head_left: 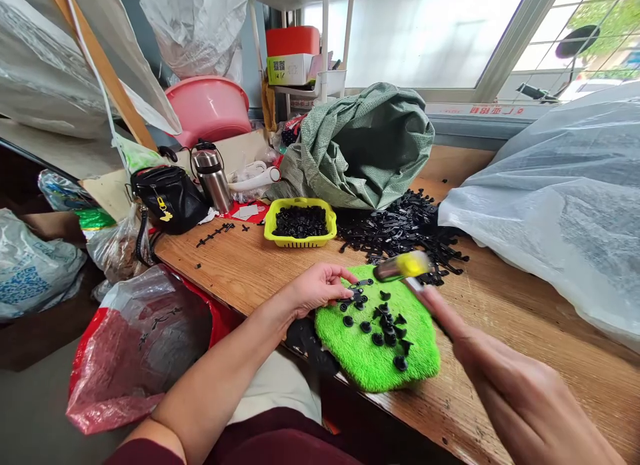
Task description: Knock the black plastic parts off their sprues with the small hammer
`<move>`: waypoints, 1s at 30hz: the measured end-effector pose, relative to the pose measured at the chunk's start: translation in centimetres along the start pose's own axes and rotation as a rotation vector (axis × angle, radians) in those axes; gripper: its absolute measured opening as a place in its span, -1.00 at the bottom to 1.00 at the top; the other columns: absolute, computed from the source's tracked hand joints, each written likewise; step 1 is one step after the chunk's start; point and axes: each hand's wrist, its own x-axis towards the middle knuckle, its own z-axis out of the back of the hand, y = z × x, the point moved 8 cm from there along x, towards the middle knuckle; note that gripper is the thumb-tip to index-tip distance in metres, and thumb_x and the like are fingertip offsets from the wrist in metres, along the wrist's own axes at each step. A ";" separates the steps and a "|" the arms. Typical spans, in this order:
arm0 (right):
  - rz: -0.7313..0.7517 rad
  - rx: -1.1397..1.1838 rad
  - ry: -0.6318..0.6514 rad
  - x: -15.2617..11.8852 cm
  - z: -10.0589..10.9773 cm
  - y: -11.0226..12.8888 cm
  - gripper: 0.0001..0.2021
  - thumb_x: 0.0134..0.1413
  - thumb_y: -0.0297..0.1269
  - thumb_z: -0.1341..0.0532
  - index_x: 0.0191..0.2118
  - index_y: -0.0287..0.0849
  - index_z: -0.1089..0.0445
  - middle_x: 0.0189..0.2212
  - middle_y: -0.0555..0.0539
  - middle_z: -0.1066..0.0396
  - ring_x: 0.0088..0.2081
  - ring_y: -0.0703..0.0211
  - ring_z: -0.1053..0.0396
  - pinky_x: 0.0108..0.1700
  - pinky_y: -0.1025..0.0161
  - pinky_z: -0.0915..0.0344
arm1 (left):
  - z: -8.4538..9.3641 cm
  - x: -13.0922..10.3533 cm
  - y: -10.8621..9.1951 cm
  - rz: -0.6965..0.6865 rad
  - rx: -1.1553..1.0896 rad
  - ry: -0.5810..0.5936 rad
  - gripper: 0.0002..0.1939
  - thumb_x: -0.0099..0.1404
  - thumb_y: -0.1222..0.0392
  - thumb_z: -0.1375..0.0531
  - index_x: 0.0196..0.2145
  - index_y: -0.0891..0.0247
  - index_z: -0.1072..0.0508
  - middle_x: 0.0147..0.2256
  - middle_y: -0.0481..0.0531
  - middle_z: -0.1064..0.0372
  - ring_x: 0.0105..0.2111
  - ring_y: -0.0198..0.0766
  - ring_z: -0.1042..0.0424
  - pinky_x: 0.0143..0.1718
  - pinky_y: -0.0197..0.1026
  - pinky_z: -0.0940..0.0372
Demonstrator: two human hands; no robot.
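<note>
My left hand (320,288) rests at the left edge of a fuzzy bright green pad (345,345), thumb and fingers closed on a small black plastic part (356,295). My right hand (500,371) grips a hammer (403,266), blurred by motion. Its head has a yellow end and a dark end, and it is above the pad's upper right edge. Several loose black round caps and clip-like pieces (385,325) are scattered across the pad, right of and below my left fingers.
Behind the pad are a yellow basket (300,240) of small black parts and a pile of long black pieces (405,228). A green woven sack (320,145) lies open behind them. A steel flask (213,178) and black bag (170,198) are left; white plastic sheeting (565,198) is right.
</note>
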 end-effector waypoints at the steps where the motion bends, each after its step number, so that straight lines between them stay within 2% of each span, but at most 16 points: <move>1: -0.019 0.000 0.055 0.1 -0.5 -0.3 -0.46 0.26 -0.38 0.11 0.33 0.08 0.02 -0.14 -0.04 -0.50 -0.28 -0.03 -0.51 -0.43 0.23 -0.48 | 0.1 0.0 0.1 0.012 0.008 -0.005 -0.74 -0.02 0.33 -0.32 -0.30 0.40 -0.49 -0.68 -0.21 -0.12 -0.68 -0.50 -0.09 -0.62 -0.37 0.07; 3: -0.022 0.013 0.155 0.2 -1.3 -0.6 -0.46 0.25 -0.39 0.12 0.30 0.11 -0.04 -0.23 -0.01 -0.53 -0.33 -0.02 -0.52 -0.44 0.21 -0.48 | 0.2 0.0 0.2 0.033 0.023 -0.008 -0.75 -0.01 0.35 -0.30 -0.29 0.41 -0.50 -0.68 -0.21 -0.13 -0.69 -0.51 -0.08 -0.64 -0.37 0.09; 4: -0.016 0.030 0.149 0.2 -1.2 -0.6 -0.47 0.26 -0.40 0.12 0.30 0.11 -0.05 -0.18 -0.01 -0.52 -0.27 -0.02 -0.51 -0.38 0.22 -0.48 | 0.1 0.0 0.3 0.038 0.027 -0.004 -0.75 0.00 0.35 -0.30 -0.29 0.41 -0.50 -0.68 -0.21 -0.14 -0.69 -0.52 -0.07 -0.65 -0.38 0.09; 6: 0.004 0.038 0.057 0.4 -0.4 -0.3 -0.46 0.28 -0.40 0.11 0.33 0.08 0.01 -0.03 -0.03 -0.45 -0.13 0.00 -0.47 -0.29 0.24 -0.47 | 0.1 0.0 0.2 0.033 0.027 0.010 -0.74 0.00 0.35 -0.30 -0.28 0.41 -0.51 -0.69 -0.20 -0.14 -0.69 -0.53 -0.07 -0.65 -0.38 0.08; 7: 0.015 0.011 0.022 0.4 -0.2 -0.1 -0.45 0.27 -0.42 0.11 0.34 0.08 0.04 -0.04 -0.04 -0.45 -0.15 0.02 -0.47 -0.31 0.26 -0.47 | 0.0 0.0 0.1 0.027 0.028 0.012 -0.74 0.00 0.35 -0.31 -0.28 0.42 -0.52 -0.69 -0.20 -0.14 -0.69 -0.53 -0.07 -0.65 -0.39 0.07; 8: 0.025 -0.033 0.009 0.4 -0.2 0.1 -0.43 0.26 -0.45 0.12 0.34 0.08 0.07 -0.11 -0.04 -0.49 -0.23 0.05 -0.50 -0.39 0.29 -0.46 | 0.0 0.0 0.0 0.024 0.032 0.011 -0.75 0.00 0.36 -0.31 -0.28 0.42 -0.52 -0.69 -0.20 -0.15 -0.69 -0.53 -0.08 -0.65 -0.39 0.06; 10: 0.041 -0.134 0.061 0.1 -0.9 0.3 -0.38 0.22 -0.52 0.14 0.34 0.10 0.10 -0.33 0.01 -0.54 -0.44 0.09 -0.51 -0.54 0.32 -0.42 | 0.1 -0.1 -0.1 0.025 0.050 -0.001 -0.76 0.01 0.37 -0.30 -0.29 0.42 -0.51 -0.70 -0.20 -0.15 -0.69 -0.52 -0.08 -0.65 -0.40 0.05; 12: 0.048 -0.177 0.111 -0.2 -1.8 0.3 -0.35 0.18 -0.56 0.14 0.34 0.09 0.12 -0.37 0.01 -0.54 -0.48 0.10 -0.50 -0.56 0.33 -0.41 | 0.1 -0.1 -0.1 0.030 0.069 -0.012 -0.77 0.02 0.38 -0.30 -0.28 0.43 -0.51 -0.70 -0.20 -0.16 -0.70 -0.52 -0.09 -0.65 -0.40 0.04; 15: 0.014 -0.169 0.106 -0.5 -2.1 0.0 -0.33 0.16 -0.56 0.12 0.36 0.03 0.16 -0.22 -0.06 -0.53 -0.35 0.05 -0.52 -0.44 0.31 -0.45 | 0.1 -0.2 -0.3 0.026 0.084 -0.018 -0.77 0.03 0.39 -0.29 -0.28 0.42 -0.51 -0.70 -0.21 -0.14 -0.70 -0.52 -0.09 -0.67 -0.41 0.03; 18: -0.014 -0.171 0.157 -0.6 -2.5 -0.3 -0.29 0.10 -0.59 0.09 0.34 0.07 0.11 -0.23 -0.03 -0.53 -0.33 0.02 -0.52 -0.44 0.28 -0.46 | 0.1 -0.1 -0.2 0.021 0.090 -0.020 -0.80 0.05 0.41 -0.28 -0.29 0.42 -0.50 -0.72 -0.22 -0.13 -0.73 -0.53 -0.08 -0.70 -0.42 0.03; 21: -0.032 -0.070 0.125 -0.8 -1.9 -0.3 -0.38 0.19 -0.54 0.11 0.33 0.06 0.05 -0.11 -0.04 -0.49 -0.17 0.01 -0.48 -0.30 0.25 -0.48 | 0.3 -0.3 0.3 0.034 0.020 -0.048 -0.80 0.05 0.38 -0.30 -0.30 0.41 -0.48 -0.70 -0.21 -0.19 -0.74 -0.54 -0.12 -0.71 -0.44 0.00; 23: -0.042 0.037 0.053 -1.4 -1.2 -0.6 -0.45 0.28 -0.45 0.11 0.34 0.03 0.05 0.07 -0.05 -0.35 0.00 0.00 -0.35 -0.09 0.20 -0.41 | 0.5 -0.7 0.6 0.038 -0.082 -0.063 -0.73 0.01 0.34 -0.34 -0.28 0.39 -0.44 -0.67 -0.21 -0.21 -0.72 -0.52 -0.19 -0.70 -0.44 -0.06; 25: -0.064 0.118 0.005 -2.4 -0.8 -1.1 -0.48 0.32 -0.38 0.09 0.35 0.04 0.05 0.18 -0.01 -0.20 0.11 0.01 -0.22 0.03 0.18 -0.30 | 0.5 -1.2 0.8 0.030 -0.188 -0.069 -0.65 -0.03 0.32 -0.38 -0.26 0.37 -0.40 -0.65 -0.22 -0.22 -0.71 -0.51 -0.24 -0.67 -0.44 -0.13; 30: -0.176 0.231 0.013 -5.2 -1.6 -2.8 -0.53 0.35 -0.30 0.08 0.32 0.13 -0.01 0.19 0.08 -0.18 0.12 0.04 -0.18 0.08 0.17 -0.23 | 0.2 -2.2 1.3 0.053 -0.303 -0.091 -0.61 -0.03 0.34 -0.37 -0.24 0.35 -0.34 -0.58 -0.18 -0.29 -0.71 -0.50 -0.29 -0.65 -0.42 -0.22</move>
